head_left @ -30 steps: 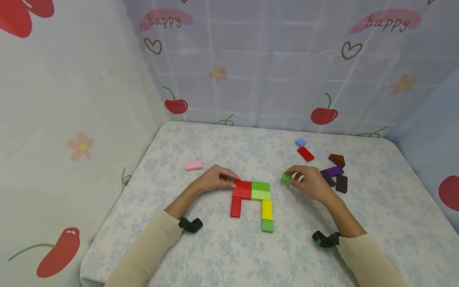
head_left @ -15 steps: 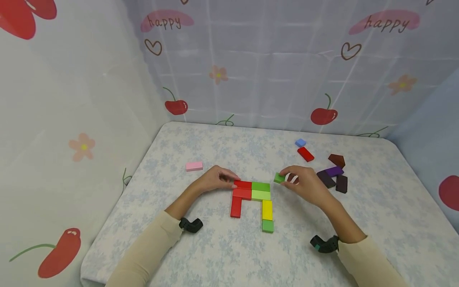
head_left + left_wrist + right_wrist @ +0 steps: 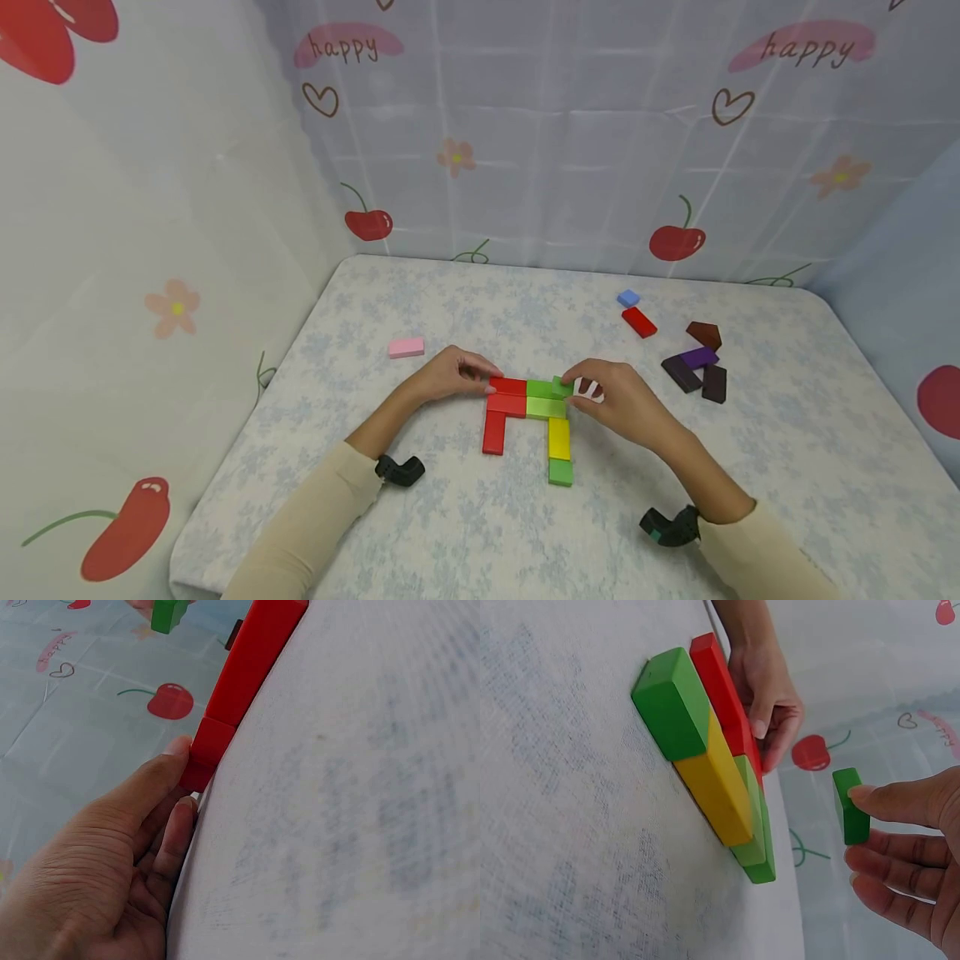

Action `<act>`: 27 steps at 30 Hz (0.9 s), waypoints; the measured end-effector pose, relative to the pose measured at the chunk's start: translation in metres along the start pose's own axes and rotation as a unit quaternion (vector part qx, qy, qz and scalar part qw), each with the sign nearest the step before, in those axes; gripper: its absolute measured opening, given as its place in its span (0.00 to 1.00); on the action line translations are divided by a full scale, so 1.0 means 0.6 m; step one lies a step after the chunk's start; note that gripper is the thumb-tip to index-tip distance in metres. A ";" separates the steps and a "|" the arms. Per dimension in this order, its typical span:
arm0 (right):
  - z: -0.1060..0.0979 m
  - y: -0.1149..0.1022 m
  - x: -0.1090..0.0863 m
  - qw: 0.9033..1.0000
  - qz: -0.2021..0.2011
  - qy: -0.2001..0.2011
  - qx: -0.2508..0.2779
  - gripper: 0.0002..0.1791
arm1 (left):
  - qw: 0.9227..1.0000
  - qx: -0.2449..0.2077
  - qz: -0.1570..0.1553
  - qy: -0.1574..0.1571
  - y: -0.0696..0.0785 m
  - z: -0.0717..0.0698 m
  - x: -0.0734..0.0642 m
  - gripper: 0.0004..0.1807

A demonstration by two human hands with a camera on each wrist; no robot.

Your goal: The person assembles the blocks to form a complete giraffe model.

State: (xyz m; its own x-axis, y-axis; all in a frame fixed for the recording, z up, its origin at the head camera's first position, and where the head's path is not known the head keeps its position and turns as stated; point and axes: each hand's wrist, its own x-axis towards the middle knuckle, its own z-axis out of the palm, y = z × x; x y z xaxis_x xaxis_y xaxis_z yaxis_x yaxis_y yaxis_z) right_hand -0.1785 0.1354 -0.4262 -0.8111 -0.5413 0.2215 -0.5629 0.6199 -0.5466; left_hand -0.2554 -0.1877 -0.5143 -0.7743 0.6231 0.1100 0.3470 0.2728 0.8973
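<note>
My right hand (image 3: 621, 402) pinches a small green block (image 3: 561, 387) between thumb and fingers. In the right wrist view the held block (image 3: 849, 810) is raised off the table, apart from the arrangement. My left hand (image 3: 452, 373) holds the left end of the upper red block (image 3: 508, 387), thumb and fingertips at its corner. Beside that block lie a green block (image 3: 538, 388) and a light green block (image 3: 545, 408). A second red block (image 3: 507, 405) adjoins below, with a red leg (image 3: 492, 433). A yellow block (image 3: 558, 438) and a green block (image 3: 560, 472) extend down the right.
A pink block (image 3: 406, 347) lies to the left. Toward the back right are a blue block (image 3: 628, 297) and a red one (image 3: 639, 322). Brown (image 3: 704, 335), purple (image 3: 700, 357) and dark blocks (image 3: 681, 374) cluster at the right. A patterned curtain (image 3: 525, 167) encloses the table.
My right hand has carried the small green block leftward, to over the right end of the upper green block. The left hand has stayed at the red block.
</note>
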 end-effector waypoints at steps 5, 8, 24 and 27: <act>0.013 -0.018 -0.001 1.000 -0.009 -0.018 -0.001 0.14 | 1.000 -0.001 -0.002 0.000 0.000 0.000 0.000 0.14; 0.023 -0.029 -0.002 0.999 -0.018 -0.029 0.000 0.13 | 1.000 -0.003 -0.002 0.003 -0.003 -0.001 0.001 0.15; 0.064 -0.084 -0.015 0.994 -0.078 -0.071 -0.008 0.15 | 1.000 0.006 0.001 -0.001 -0.008 -0.001 0.004 0.14; 0.072 -0.092 -0.016 0.992 -0.095 -0.080 -0.016 0.14 | 1.000 0.003 -0.002 0.000 -0.007 -0.001 0.004 0.14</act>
State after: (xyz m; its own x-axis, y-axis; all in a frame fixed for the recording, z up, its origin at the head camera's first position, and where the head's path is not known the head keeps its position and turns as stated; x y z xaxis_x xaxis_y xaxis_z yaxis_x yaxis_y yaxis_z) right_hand -0.1327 0.0821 -0.4328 -0.6554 -0.7321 0.1860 -0.7103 0.5137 -0.4812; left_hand -0.2589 -0.1881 -0.5175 -0.7753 0.6225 0.1067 0.3475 0.2793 0.8951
